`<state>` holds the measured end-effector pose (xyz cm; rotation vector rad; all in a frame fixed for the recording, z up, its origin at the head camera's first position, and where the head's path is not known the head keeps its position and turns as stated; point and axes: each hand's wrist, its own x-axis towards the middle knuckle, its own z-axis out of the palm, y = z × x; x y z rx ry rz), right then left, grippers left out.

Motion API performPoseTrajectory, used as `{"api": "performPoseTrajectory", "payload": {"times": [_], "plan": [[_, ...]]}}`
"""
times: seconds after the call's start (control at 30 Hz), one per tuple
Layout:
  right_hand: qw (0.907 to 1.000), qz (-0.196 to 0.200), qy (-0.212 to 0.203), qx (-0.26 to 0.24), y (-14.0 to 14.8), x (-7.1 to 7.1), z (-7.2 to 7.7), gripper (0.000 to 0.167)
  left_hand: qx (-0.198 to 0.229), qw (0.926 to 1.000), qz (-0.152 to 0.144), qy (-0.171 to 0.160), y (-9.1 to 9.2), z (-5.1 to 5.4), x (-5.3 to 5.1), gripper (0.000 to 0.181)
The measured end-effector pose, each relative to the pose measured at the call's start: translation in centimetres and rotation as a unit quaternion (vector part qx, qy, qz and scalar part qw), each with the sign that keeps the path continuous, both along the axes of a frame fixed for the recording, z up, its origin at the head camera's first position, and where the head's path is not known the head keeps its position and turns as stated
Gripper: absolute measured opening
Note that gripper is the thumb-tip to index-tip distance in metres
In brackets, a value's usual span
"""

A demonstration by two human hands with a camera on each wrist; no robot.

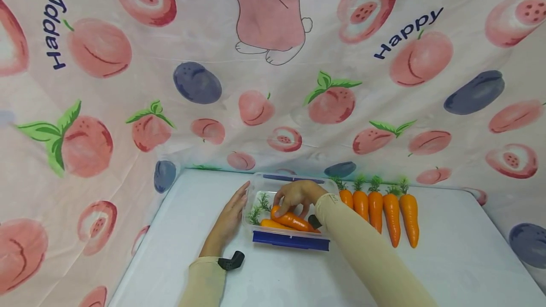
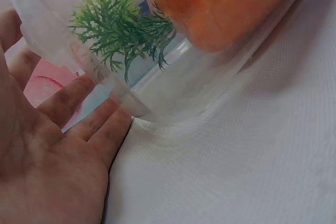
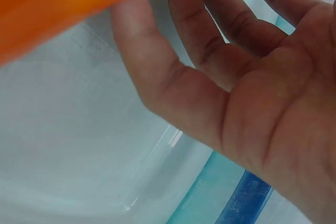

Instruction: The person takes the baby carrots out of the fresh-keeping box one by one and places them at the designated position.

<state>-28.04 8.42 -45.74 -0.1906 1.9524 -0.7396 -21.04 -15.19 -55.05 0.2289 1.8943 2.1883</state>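
Note:
A clear plastic box (image 1: pixel 266 183) with blue clasps stands on the white table in the head view. My left hand (image 1: pixel 230 214) lies along its left wall, fingers extended; the left wrist view shows those fingers (image 2: pixel 79 98) against the clear plastic. Inside the box, my right hand (image 1: pixel 297 194) grips an orange carrot (image 1: pixel 296 222) between thumb and fingers. In the right wrist view, fingertips (image 3: pixel 131 11) touch this carrot (image 3: pixel 58 9). Partly hidden under it is another carrot (image 1: pixel 268 223). Green leafy tops (image 1: pixel 255 214) lie at the box's left end.
Right of the box, several carrots (image 1: pixel 392 219) lie in a row, leafy tops toward the back; my right forearm covers part of them. A blue clasp flap (image 1: pixel 291 241) hangs out from the box's front. Fruit-printed cloth (image 1: pixel 273 103) rises behind the table.

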Motion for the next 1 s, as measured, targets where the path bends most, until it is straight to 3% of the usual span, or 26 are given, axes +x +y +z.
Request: {"api": "performPoseTrajectory", "payload": {"times": [0.2, 0.43, 0.7, 1.0], "plan": [[0.9999, -0.001, -0.003, -0.015, 0.4, 0.0, 0.2, 0.034, -0.002, 1.0, 0.003, 0.005, 0.1, 0.0, 0.0, 0.056], [0.9972, -0.006, 0.046, -0.058, 1.4, 0.0, 1.0, 0.038, -0.01, 0.9999, 0.002, 0.011, 0.0, 0.0, 0.0, 0.055], [0.9903, -0.059, 0.047, -0.117, 3.2, -0.2, 3.3, 0.051, -0.011, 0.9998, 0.0, 0.014, 0.0, 0.1, 0.1, 0.055], [0.9739, -0.135, 0.039, -0.179, 6.5, 0.2, 6.1, 0.059, -0.02, 0.9996, 0.003, 0.019, -0.2, -0.1, 0.0, 0.059]]}}
